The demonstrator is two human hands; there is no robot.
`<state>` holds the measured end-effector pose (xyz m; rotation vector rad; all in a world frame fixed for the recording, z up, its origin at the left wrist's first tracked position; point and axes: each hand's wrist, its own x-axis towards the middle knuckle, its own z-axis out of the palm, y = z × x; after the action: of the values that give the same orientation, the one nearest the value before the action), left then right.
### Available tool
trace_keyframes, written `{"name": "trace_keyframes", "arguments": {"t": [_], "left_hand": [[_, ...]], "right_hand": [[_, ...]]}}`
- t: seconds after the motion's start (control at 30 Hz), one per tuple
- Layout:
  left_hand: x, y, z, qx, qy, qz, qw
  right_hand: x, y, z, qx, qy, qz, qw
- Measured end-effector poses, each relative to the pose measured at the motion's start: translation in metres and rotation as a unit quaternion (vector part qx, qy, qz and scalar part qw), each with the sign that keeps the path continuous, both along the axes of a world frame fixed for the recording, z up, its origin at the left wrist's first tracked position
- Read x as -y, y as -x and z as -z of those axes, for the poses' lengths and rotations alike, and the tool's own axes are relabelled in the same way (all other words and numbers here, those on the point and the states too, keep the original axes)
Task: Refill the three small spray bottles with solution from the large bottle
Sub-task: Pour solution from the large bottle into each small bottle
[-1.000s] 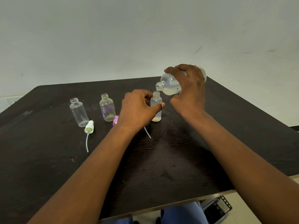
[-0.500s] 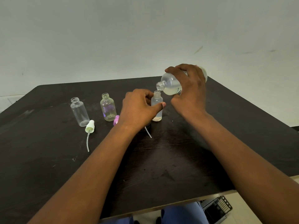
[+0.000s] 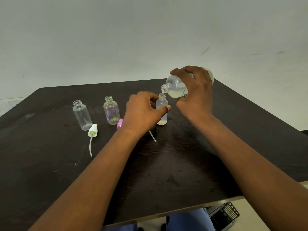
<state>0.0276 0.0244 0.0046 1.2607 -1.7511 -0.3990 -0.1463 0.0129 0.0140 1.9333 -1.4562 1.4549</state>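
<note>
The right hand (image 3: 194,95) is wrapped around the large clear plastic bottle of pale solution (image 3: 177,88), tipped nearly flat, its open neck just above the mouth of the small frosted spray bottle (image 3: 161,110). The left hand (image 3: 143,112) pinches that small bottle between thumb and fingers, bracing it upright on the dark wooden counter (image 3: 166,172). Only a thin pale layer sits at its bottom, so this fill looks barely begun.

It's a narrow target. The pour wants a thin, slow stream, with the large neck kept close over the small mouth and the tilt eased rather than jerked; the left hand should hold firm so the light bottle doesn't tip. Watch the level and stop short of the shoulder, leaving room for the pump tube.

To the left, well apart, stand the small clear round bottle with a purple tint (image 3: 111,111) and the small clear cylindrical bottle (image 3: 82,115), both open and apparently almost empty. A pale green spray pump with its dip tube (image 3: 92,130) lies beside the latter, and a purple pump cap (image 3: 120,123) peeks out by the left wrist.
</note>
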Motion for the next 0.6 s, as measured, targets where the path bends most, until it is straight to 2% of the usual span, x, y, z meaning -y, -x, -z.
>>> {"name": "trace_keyframes", "arguments": {"t": [0.6], "left_hand": [[-0.003,-0.006,-0.010,0.007,0.026,-0.051,0.998]], "right_hand": [[0.000,-0.003,-0.002,0.031,-0.004,0.019,0.999]]}}
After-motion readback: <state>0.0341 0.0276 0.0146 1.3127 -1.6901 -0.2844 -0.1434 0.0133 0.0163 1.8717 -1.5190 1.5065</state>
